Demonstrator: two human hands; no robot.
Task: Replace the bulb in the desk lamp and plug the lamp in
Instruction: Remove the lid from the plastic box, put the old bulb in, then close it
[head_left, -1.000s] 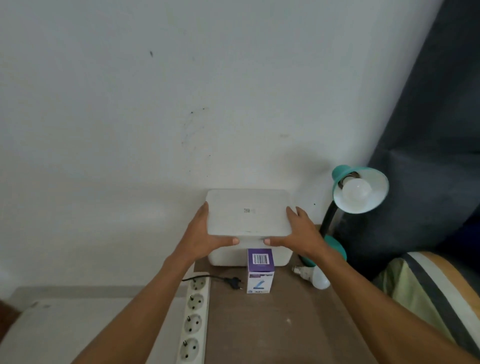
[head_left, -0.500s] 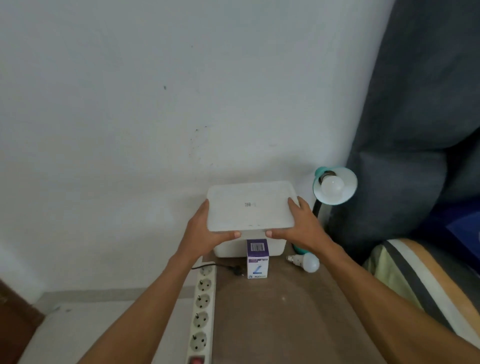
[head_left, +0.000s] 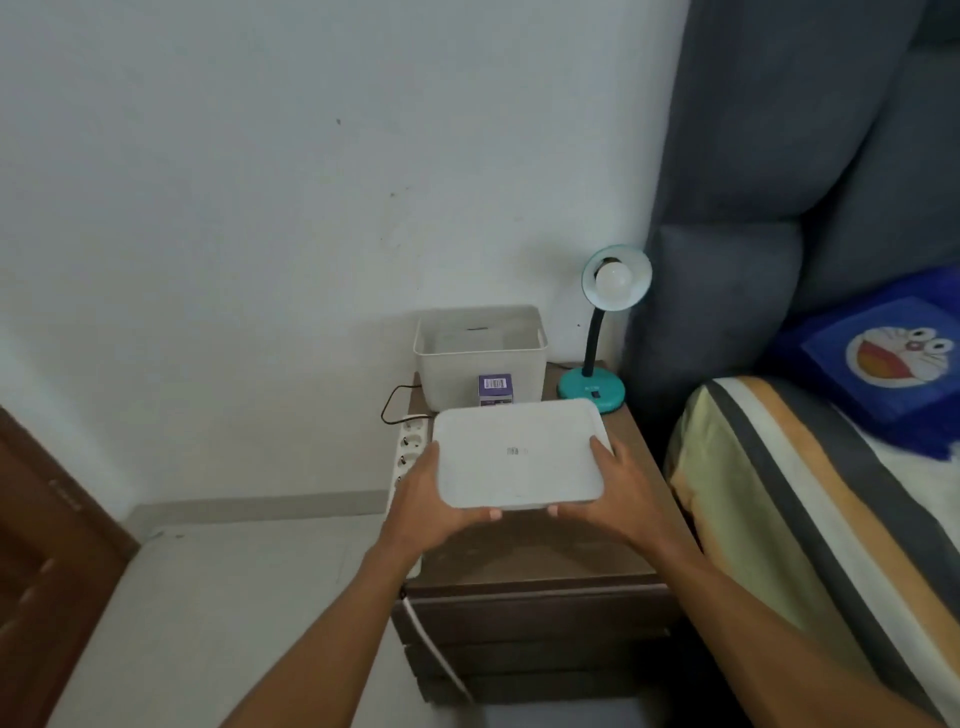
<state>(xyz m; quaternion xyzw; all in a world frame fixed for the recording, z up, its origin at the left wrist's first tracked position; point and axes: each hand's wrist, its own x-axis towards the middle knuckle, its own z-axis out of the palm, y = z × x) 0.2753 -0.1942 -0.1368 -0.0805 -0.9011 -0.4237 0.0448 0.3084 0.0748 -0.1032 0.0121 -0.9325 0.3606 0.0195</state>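
I hold a flat white lid (head_left: 519, 453) level above the brown nightstand (head_left: 524, 558), my left hand (head_left: 434, 506) on its left edge and my right hand (head_left: 608, 493) on its right edge. Behind it the white storage box (head_left: 480, 356) stands uncovered against the wall. A small purple bulb carton (head_left: 495, 389) stands in front of the box. The teal desk lamp (head_left: 592, 387) stands at the back right, with a white bulb (head_left: 614, 279) in its shade. A white power strip (head_left: 410, 447) lies along the stand's left edge, and the lamp's black cord (head_left: 392, 402) loops nearby. The lid hides the loose bulb.
A grey padded headboard (head_left: 779, 182) and a bed with a striped cover (head_left: 810, 509) lie on the right, with a blue cartoon pillow (head_left: 893, 358). A white wall (head_left: 260, 208) is behind, a brown door (head_left: 47, 545) at far left, and light floor (head_left: 223, 597) below.
Both hands lifted the lid off the box and drew it toward me, so the box now stands uncovered. The view has pulled back and down.
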